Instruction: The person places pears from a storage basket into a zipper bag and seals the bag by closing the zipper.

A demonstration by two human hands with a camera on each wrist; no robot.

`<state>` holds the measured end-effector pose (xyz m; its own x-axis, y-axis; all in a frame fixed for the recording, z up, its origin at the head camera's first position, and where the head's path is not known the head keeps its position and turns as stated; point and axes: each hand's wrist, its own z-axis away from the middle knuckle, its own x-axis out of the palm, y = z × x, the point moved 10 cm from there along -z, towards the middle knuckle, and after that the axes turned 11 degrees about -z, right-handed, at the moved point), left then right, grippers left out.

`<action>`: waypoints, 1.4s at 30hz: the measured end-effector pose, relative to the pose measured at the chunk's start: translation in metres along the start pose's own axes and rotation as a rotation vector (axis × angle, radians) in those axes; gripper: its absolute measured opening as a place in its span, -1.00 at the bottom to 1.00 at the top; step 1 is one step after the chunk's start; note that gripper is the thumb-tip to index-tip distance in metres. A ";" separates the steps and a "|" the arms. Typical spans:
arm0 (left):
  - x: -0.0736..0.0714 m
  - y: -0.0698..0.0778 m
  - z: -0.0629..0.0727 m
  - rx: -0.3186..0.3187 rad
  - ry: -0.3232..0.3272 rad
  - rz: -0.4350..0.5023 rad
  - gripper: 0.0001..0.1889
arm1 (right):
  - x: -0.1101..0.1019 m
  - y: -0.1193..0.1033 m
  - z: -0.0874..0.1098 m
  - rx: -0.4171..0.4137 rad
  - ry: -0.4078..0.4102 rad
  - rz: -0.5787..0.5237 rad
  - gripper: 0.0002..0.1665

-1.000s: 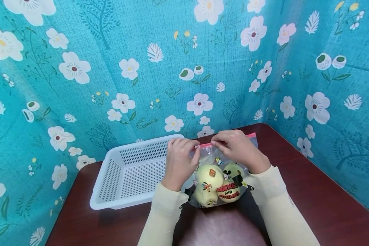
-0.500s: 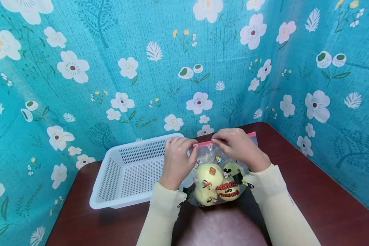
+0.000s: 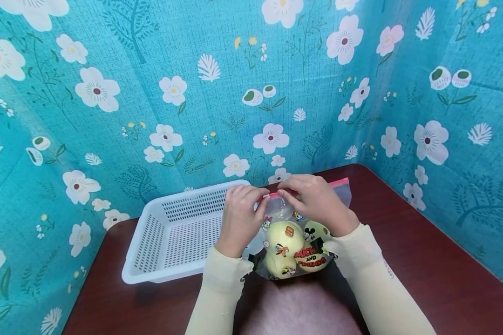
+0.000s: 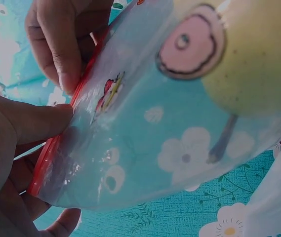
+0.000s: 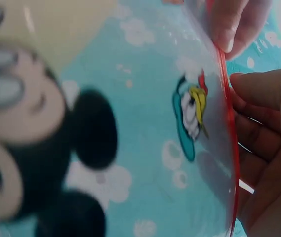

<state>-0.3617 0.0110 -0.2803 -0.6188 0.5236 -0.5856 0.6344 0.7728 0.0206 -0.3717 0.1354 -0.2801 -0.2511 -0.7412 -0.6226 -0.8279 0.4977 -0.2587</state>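
Observation:
A clear zip bag (image 3: 284, 209) with a red zip strip and printed cartoon figures stands between the hands. Inside it are several pale yellow, pear-like fruits (image 3: 286, 239); one shows speckled skin and a stem (image 4: 222, 140) in the left wrist view. My left hand (image 3: 240, 218) pinches the zip strip between thumb and fingers toward the bag's left end. Close beside it, my right hand (image 3: 320, 202) pinches the same strip with thumb and forefinger. The strip's right end sticks out past the right hand. Part of the fruit is hidden behind the print and right wrist.
A white perforated plastic basket (image 3: 144, 260) stands on the dark red table (image 3: 427, 260), left of the bag. Behind and along the sides hangs a turquoise flowered cloth (image 3: 218, 121).
My right hand has slid left along the zip strip, closer to the left hand, exposing more of the strip's right end. The left hand keeps its hold, having shifted slightly left.

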 end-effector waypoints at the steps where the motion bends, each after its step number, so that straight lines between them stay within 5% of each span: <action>1: 0.000 0.000 0.000 0.003 0.001 -0.002 -0.90 | 0.001 -0.002 0.000 -0.010 0.008 -0.002 -0.83; 17: -0.001 0.000 0.001 0.022 -0.002 0.004 -0.92 | 0.012 -0.015 -0.003 -0.084 0.009 0.020 -0.86; 42: -0.005 -0.009 -0.001 0.001 -0.007 0.010 -0.91 | 0.011 -0.011 -0.005 -0.051 -0.002 -0.021 -0.88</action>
<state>-0.3651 0.0015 -0.2771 -0.6089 0.5292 -0.5909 0.6410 0.7671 0.0263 -0.3679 0.1202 -0.2806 -0.2321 -0.7505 -0.6188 -0.8574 0.4582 -0.2341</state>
